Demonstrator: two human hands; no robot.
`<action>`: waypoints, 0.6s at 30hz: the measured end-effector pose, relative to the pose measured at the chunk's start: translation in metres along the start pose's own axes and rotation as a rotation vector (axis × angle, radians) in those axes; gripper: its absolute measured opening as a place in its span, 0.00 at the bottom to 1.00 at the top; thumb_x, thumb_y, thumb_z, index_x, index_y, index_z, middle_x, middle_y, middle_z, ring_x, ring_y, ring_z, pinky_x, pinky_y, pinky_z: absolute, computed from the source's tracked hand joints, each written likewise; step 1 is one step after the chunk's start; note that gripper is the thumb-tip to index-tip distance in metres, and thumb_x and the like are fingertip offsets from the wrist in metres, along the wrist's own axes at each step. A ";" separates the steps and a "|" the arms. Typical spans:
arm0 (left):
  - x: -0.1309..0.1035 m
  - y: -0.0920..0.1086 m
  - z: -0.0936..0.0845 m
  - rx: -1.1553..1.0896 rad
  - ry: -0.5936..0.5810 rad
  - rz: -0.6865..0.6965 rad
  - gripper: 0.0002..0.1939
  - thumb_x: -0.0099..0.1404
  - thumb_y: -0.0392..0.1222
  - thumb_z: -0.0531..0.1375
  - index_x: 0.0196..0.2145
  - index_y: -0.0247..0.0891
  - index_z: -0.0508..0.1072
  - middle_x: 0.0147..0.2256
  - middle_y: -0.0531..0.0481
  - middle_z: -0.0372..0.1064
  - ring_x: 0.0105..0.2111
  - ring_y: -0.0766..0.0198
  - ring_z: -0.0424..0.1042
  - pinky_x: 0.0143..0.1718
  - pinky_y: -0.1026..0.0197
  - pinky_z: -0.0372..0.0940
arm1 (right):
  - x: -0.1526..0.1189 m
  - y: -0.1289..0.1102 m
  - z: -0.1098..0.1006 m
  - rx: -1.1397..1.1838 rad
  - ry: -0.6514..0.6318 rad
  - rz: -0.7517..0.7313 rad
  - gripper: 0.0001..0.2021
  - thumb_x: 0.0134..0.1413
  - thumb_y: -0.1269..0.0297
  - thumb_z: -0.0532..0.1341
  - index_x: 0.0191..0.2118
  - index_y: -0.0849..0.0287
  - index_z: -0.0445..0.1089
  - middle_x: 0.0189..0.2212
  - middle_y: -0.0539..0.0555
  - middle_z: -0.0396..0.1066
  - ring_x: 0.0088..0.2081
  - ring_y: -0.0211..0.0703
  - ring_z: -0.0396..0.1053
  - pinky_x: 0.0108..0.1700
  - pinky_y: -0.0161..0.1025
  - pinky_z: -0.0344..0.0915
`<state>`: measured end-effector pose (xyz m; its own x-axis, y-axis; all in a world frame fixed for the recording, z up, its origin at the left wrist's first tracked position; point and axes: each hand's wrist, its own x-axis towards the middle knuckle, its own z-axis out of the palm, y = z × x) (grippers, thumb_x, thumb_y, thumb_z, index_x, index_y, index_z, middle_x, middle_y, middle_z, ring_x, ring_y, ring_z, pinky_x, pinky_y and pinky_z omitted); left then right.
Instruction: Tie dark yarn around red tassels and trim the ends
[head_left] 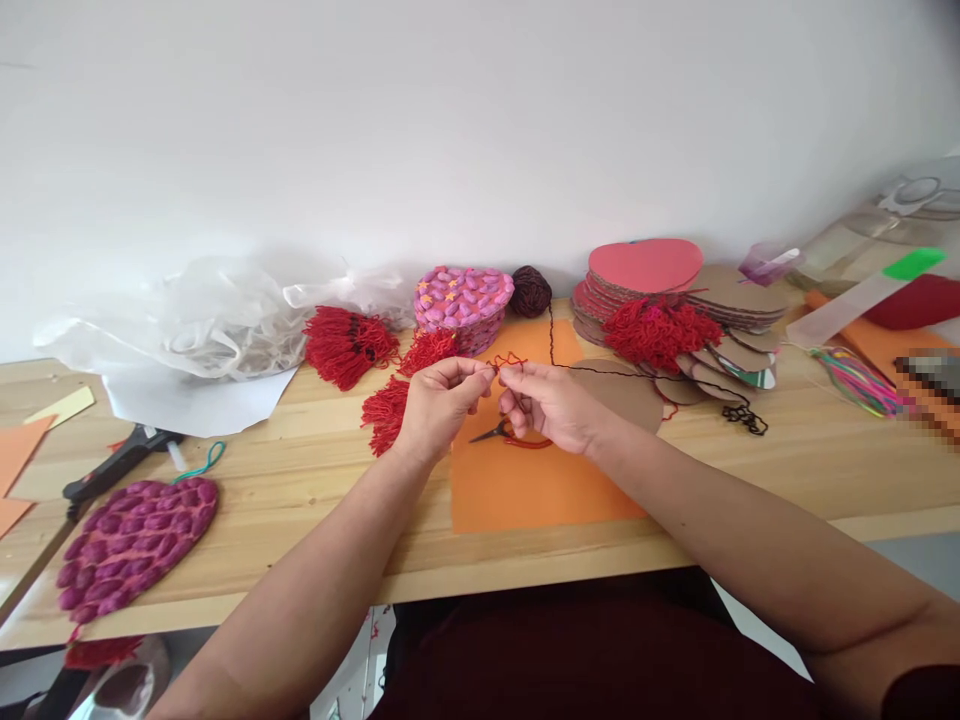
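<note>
Fingertip to fingertip, my left hand (448,398) and my right hand (549,402) pinch a thin, crinkled red yarn strand (511,360) above an orange sheet (544,495). Both hands are closed, thumbs against forefingers. Beneath them on the sheet lies a small pair of scissors (491,433) with dark blades and reddish handles, partly hidden by my right hand. Red yarn tassels (384,412) lie just left of my left hand. A dark yarn ball (529,291) sits behind the hands, and its strand runs down and off to the right.
Pink-purple decorated hearts (463,300) are stacked at the back. Further right, a red yarn bundle (660,332) rests against stacked cardboard pieces (731,295). A purple heart (139,548), a glue gun (124,465) and a white plastic bag (202,320) occupy the left. A wall closes off the back.
</note>
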<state>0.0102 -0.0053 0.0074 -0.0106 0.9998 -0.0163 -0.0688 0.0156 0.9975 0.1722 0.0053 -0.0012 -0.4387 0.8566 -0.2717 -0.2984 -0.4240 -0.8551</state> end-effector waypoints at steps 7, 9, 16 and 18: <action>0.005 -0.003 -0.003 -0.131 -0.032 -0.061 0.12 0.50 0.45 0.70 0.28 0.34 0.77 0.23 0.53 0.70 0.19 0.73 0.62 0.22 0.67 0.57 | 0.001 0.003 -0.002 -0.012 0.039 -0.080 0.17 0.44 0.58 0.73 0.33 0.59 0.66 0.22 0.46 0.72 0.19 0.31 0.66 0.20 0.30 0.68; 0.005 -0.003 -0.003 -0.158 -0.056 -0.100 0.13 0.49 0.45 0.71 0.28 0.33 0.77 0.22 0.53 0.70 0.19 0.73 0.62 0.22 0.67 0.56 | 0.002 0.002 -0.002 -0.024 0.066 -0.092 0.17 0.45 0.57 0.73 0.34 0.59 0.66 0.21 0.45 0.71 0.17 0.30 0.64 0.18 0.29 0.65; 0.003 -0.003 -0.001 -0.145 -0.074 -0.117 0.13 0.50 0.45 0.70 0.27 0.33 0.76 0.22 0.53 0.70 0.18 0.74 0.61 0.22 0.67 0.55 | 0.002 0.000 -0.001 -0.113 0.089 -0.184 0.18 0.45 0.55 0.72 0.37 0.60 0.69 0.17 0.43 0.68 0.13 0.29 0.58 0.12 0.27 0.56; 0.003 -0.004 0.000 -0.132 -0.085 -0.109 0.13 0.50 0.45 0.71 0.27 0.33 0.76 0.22 0.52 0.70 0.19 0.74 0.62 0.22 0.67 0.55 | 0.002 0.000 0.000 -0.119 0.111 -0.202 0.18 0.44 0.55 0.72 0.36 0.60 0.69 0.16 0.42 0.67 0.12 0.28 0.55 0.12 0.27 0.54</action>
<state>0.0104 -0.0024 0.0032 0.0875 0.9898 -0.1123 -0.1949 0.1275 0.9725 0.1713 0.0074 -0.0015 -0.2831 0.9501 -0.1312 -0.2654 -0.2090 -0.9412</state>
